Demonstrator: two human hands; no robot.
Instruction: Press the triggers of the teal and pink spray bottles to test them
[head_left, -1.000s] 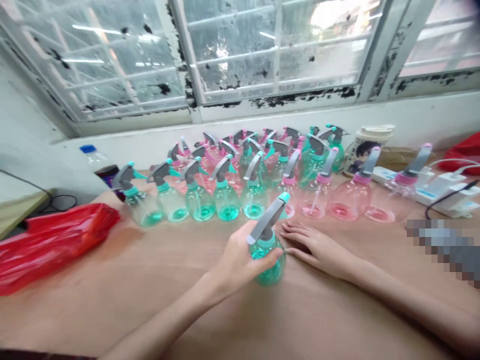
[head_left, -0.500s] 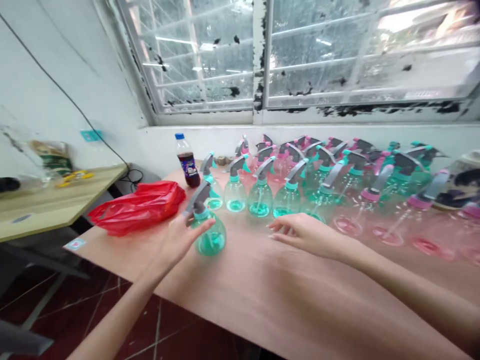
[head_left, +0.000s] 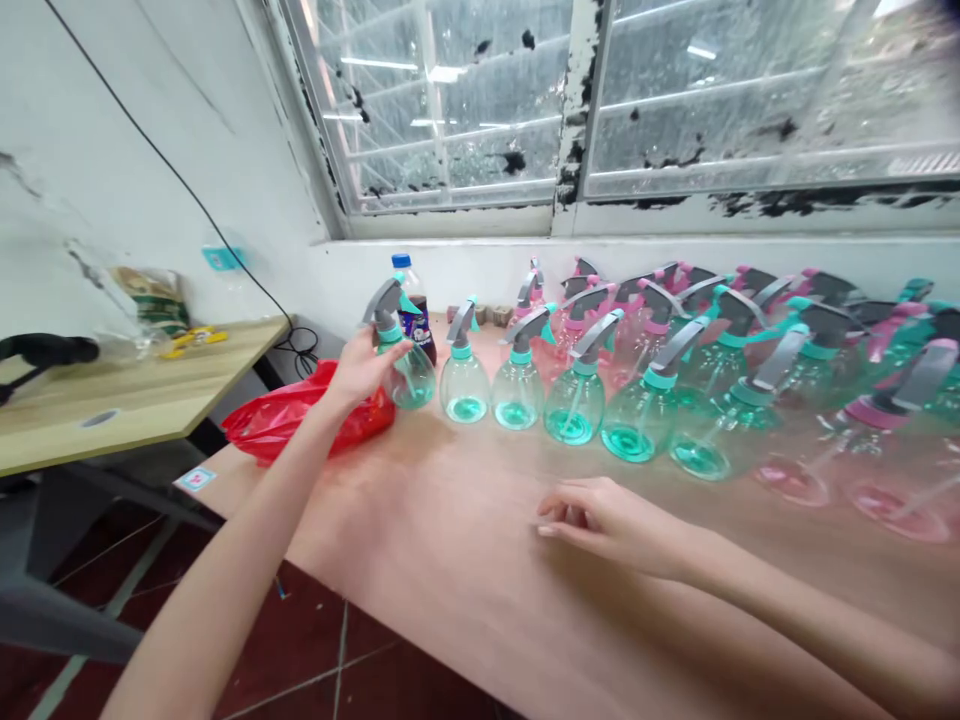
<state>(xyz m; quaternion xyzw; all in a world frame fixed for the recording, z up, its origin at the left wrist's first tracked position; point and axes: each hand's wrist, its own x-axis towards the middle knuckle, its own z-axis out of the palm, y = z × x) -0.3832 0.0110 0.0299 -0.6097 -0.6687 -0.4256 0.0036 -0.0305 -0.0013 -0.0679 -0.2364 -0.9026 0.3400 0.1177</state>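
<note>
My left hand point(head_left: 364, 368) is closed around a clear green spray bottle point(head_left: 411, 382) with a grey and turquoise trigger head, gripping it upright near the neck. That bottle is at the left end of a row of similar ones, beside another green spray bottle point(head_left: 465, 388). Just behind it stands a cola bottle point(head_left: 420, 325) with a blue cap, partly covered. My right hand point(head_left: 592, 515) is over the table, in front of the row. Its fingers are loosely curled with a gap to the thumb, and nothing shows in them.
Several green and pink spray bottles point(head_left: 573, 408) crowd the back and right of the wooden table point(head_left: 450, 560). A red plastic bag point(head_left: 281, 415) lies at the left, next to my forearm. Beyond a gap is another table point(head_left: 150, 400). A window rises behind.
My left hand has carried the green spray bottle back and left, to the end of the row. My right hand has drawn nearer, its fingers more curled. The view has shifted left.
</note>
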